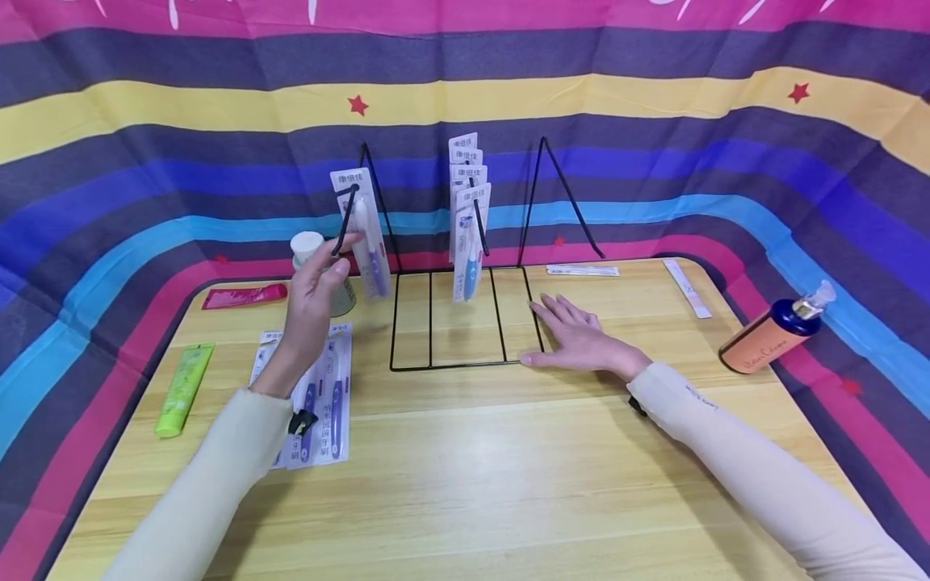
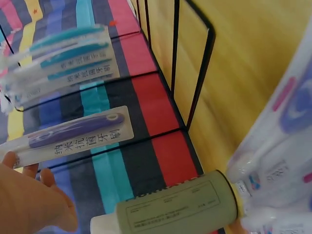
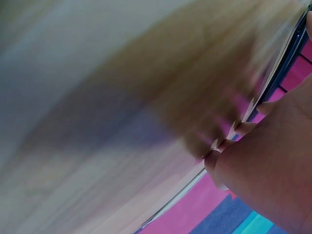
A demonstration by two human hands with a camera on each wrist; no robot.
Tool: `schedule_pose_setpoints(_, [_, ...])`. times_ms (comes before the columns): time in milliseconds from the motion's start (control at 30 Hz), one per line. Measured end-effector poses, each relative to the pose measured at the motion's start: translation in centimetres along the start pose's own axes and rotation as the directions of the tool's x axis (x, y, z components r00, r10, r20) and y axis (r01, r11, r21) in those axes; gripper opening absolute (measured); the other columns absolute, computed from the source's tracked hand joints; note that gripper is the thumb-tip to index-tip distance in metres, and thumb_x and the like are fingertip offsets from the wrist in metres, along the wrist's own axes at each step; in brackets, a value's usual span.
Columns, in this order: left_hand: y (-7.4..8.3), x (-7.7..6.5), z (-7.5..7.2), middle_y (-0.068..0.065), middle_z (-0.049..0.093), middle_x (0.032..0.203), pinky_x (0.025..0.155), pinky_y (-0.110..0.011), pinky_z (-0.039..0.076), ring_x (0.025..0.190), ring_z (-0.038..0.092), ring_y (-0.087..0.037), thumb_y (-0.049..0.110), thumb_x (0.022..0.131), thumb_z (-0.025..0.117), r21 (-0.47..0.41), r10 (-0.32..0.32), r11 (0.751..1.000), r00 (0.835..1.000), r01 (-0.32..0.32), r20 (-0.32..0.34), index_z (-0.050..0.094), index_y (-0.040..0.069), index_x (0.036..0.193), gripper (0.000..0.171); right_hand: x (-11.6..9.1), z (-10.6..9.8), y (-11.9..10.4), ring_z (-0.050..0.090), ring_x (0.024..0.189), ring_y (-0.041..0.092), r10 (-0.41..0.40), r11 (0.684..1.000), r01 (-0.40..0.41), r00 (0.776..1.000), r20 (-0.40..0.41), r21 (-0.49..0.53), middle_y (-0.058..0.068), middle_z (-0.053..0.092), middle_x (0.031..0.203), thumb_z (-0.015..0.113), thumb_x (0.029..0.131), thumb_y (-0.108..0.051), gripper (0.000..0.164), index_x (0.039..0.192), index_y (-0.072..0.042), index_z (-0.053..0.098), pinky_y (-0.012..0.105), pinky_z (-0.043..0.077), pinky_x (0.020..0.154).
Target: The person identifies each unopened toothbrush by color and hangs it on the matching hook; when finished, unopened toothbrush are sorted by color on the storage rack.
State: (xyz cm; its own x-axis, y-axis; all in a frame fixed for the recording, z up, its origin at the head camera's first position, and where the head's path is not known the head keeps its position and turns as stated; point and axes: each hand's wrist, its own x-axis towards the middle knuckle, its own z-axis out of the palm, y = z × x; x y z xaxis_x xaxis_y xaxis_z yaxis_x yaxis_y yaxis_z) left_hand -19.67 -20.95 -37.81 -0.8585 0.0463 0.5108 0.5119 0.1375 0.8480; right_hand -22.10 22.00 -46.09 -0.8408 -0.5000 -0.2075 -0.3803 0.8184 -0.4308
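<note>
My left hand (image 1: 317, 278) is raised at the left hook of a black wire rack (image 1: 465, 366). A packaged purple toothbrush (image 1: 372, 250) hangs on that hook, and my left fingertips are against its package edge in the left wrist view; whether they press it cannot be told. Several packaged blue toothbrushes (image 1: 468, 250) hang from the middle hook. My right hand (image 1: 577, 339) rests with spread fingers at the right edge of the rack's base. Under my left forearm lie flat several packaged purple toothbrushes (image 1: 337, 395), partly hidden.
Behind my left hand stands a grey-green bottle (image 2: 178, 207) with a white cap. A red tube (image 1: 243, 296) and a green tube (image 1: 185, 390) lie at left. Two white strips (image 1: 582, 270) lie at the back right, near an orange pump bottle (image 1: 770, 337). Striped cloth (image 1: 639, 177) surrounds the table.
</note>
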Motion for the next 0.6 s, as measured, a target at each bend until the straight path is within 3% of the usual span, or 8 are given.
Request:
schedule_pose_setpoints(200, [-0.9, 2.9, 0.3, -0.008, 0.060, 0.156, 0.119, -0.041, 0.037, 0.150, 0.044, -0.022, 0.022, 0.115, 0.049, -0.042, -0.067, 0.997, 0.998, 0.067, -0.008, 0.063, 0.000, 0.149, 0.043, -0.2, -0.2, -0.2, -0.008, 0.166, 0.038, 0.005, 1.000, -0.005, 1.000, -0.006, 0.008, 0.009, -0.003, 0.183, 0.063, 0.097, -0.077, 0.114, 0.177, -0.017, 0.009, 0.077, 0.002, 0.124])
schedule_pose_setpoints(367, [-1.4, 4.4, 0.1, -0.008, 0.058, 0.157, 0.119, -0.045, 0.034, 0.151, 0.042, -0.021, 0.020, 0.115, 0.053, -0.052, -0.117, 0.992, 0.993, 0.116, -0.015, 0.065, 0.005, 0.148, 0.038, 0.0, 0.1, -0.4, -0.008, 0.166, 0.039, 0.000, 1.000, 0.000, 1.000, 0.003, 0.012, 0.011, -0.003, 0.183, 0.064, 0.097, -0.076, 0.115, 0.177, -0.017, 0.009, 0.077, 0.003, 0.123])
schedule_pose_setpoints(467, [-1.7, 5.1, -0.1, -0.006, 0.057, 0.158, 0.108, -0.036, 0.039, 0.144, 0.045, -0.022, 0.020, 0.115, 0.053, -0.050, -0.131, 0.990, 0.991, 0.131, 0.001, 0.065, 0.009, 0.150, 0.039, 0.0, 0.1, -0.2, -0.008, 0.166, 0.038, 0.002, 1.000, -0.002, 1.000, 0.005, 0.007, 0.010, -0.004, 0.183, 0.063, 0.097, -0.077, 0.114, 0.177, -0.017, 0.009, 0.076, 0.004, 0.123])
schedule_pose_setpoints(600, [-1.8, 5.3, -0.6, -0.005, 0.055, 0.160, 0.084, -0.031, 0.042, 0.113, 0.054, -0.019, 0.019, 0.116, 0.051, -0.015, -0.129, 0.992, 0.991, 0.129, 0.021, 0.063, 0.009, 0.153, 0.040, -0.1, 0.0, -0.1, -0.009, 0.166, 0.037, 0.005, 1.000, -0.005, 1.000, 0.006, 0.005, 0.009, -0.004, 0.183, 0.063, 0.097, -0.077, 0.114, 0.177, -0.017, 0.008, 0.076, 0.004, 0.124])
